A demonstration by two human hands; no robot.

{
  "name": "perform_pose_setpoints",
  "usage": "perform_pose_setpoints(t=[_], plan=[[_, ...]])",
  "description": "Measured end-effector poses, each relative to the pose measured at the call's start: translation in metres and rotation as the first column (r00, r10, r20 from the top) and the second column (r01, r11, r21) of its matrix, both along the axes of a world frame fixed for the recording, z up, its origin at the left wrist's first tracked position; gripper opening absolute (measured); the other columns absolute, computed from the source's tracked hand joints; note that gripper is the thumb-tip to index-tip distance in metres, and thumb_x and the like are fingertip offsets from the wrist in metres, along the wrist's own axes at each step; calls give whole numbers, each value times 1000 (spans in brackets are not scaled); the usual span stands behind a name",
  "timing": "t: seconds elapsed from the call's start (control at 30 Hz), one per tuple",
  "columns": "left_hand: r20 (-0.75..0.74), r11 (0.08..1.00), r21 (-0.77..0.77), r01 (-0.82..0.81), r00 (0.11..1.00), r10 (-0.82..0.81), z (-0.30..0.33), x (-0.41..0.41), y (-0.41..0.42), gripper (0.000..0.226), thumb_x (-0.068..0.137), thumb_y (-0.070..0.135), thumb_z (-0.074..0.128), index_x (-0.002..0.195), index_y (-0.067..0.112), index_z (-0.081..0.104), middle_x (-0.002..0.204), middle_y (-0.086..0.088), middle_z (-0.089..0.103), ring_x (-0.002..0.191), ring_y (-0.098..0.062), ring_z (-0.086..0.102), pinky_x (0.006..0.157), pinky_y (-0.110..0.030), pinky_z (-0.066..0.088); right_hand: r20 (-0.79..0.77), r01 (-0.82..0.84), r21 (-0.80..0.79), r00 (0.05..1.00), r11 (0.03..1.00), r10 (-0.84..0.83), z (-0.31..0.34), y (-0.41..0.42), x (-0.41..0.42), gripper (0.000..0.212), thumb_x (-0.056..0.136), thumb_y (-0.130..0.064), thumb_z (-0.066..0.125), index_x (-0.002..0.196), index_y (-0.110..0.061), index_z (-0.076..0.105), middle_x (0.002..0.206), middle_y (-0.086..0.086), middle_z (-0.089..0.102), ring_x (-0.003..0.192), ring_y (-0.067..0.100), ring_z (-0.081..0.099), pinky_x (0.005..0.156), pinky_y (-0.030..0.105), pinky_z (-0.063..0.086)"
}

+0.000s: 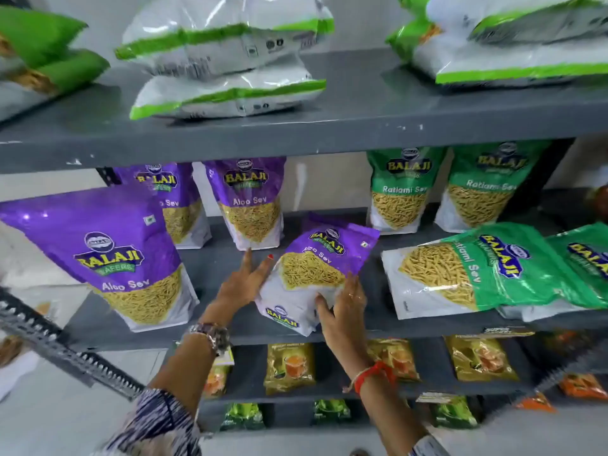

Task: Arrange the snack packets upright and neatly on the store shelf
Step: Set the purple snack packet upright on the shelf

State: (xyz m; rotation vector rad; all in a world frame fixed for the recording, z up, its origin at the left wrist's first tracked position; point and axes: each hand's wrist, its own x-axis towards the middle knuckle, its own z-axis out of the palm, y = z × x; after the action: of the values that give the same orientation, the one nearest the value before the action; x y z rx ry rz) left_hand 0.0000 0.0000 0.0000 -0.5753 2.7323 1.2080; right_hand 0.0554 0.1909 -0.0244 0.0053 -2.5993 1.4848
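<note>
A purple Aloo Sev packet (316, 271) leans tilted to the right at the middle of the grey shelf (230, 327). My left hand (245, 281) presses flat against its left side. My right hand (342, 304) grips its lower right corner. Another purple packet (108, 255) stands upright at the front left, and two more (251, 202) stand at the back. Two green Ratlami Sev packets (403, 189) stand upright at the back right. Two other green packets (477, 274) lie flat on their sides at the front right.
The shelf above (362, 126) carries flat stacks of white and green bags (227, 64). Lower shelves hold small yellow tea packets (289, 366) and green packets (330, 411). A perforated metal upright (65, 353) crosses the lower left.
</note>
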Motion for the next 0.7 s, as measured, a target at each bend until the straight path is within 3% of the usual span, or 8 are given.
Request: perform_pose_setpoints(t=[0.07,0.13,0.17,0.33,0.43,0.5,0.6,0.7], plan=[[125,970,228,-79,991,52,2,-18,-2,49,91,47,44,114,7,58,103,-18,69,97,-30,65,88,-34,50,-4,69,-215,997,974,-71,-9,-3,-11,50,88,-18,61,131,1,44,132,20,53,124,33,48,105,39,39],[155,933,329,-143,983,96,1,-33,-4,30,93,35,47,75,13,57,53,5,68,52,-8,64,58,-22,49,150,193,-475,979,859,-137,-10,-5,-17,38,88,-14,62,121,1,50,122,19,61,108,28,57,89,21,48],[165,928,351,-128,984,73,-1,-39,-2,29,93,32,47,72,14,55,44,9,63,43,-3,59,54,-22,46,263,267,-557,955,787,-138,-14,-6,-25,35,89,-15,61,118,0,50,120,20,62,101,25,58,82,19,48],[125,887,449,-107,991,56,-11,-43,12,30,87,27,59,100,1,66,90,-7,69,76,-19,63,77,-25,46,463,406,-576,877,710,-126,-17,-6,-42,36,90,-28,59,109,4,60,113,23,66,106,36,62,93,48,50],[74,904,410,-118,993,96,-14,-44,18,36,87,23,59,110,-5,63,109,-12,62,94,-18,56,68,-20,41,507,480,-608,848,632,-155,-18,-4,-43,21,88,-21,62,93,-1,65,102,20,68,100,36,64,89,51,53],[91,910,375,-178,984,155,-18,-39,15,34,86,23,61,104,-6,65,108,-15,64,93,-19,57,71,-24,43,565,535,-667,817,518,-117,-16,0,-43,7,88,-6,59,84,-3,64,88,19,66,88,33,63,74,44,54],[113,825,496,-271,962,248,-20,-18,13,24,83,17,63,95,-3,68,100,-19,66,87,-21,57,86,-38,49,573,511,-692,818,510,-43,-8,9,-34,22,88,3,51,72,-8,61,73,12,59,66,25,56,46,22,48],[103,690,665,-287,950,295,-15,9,14,12,83,11,58,79,6,68,76,-10,72,72,-23,63,71,-33,54,518,453,-729,855,514,-20,3,15,-15,22,89,4,50,75,-10,60,76,11,61,68,23,58,51,26,50]])
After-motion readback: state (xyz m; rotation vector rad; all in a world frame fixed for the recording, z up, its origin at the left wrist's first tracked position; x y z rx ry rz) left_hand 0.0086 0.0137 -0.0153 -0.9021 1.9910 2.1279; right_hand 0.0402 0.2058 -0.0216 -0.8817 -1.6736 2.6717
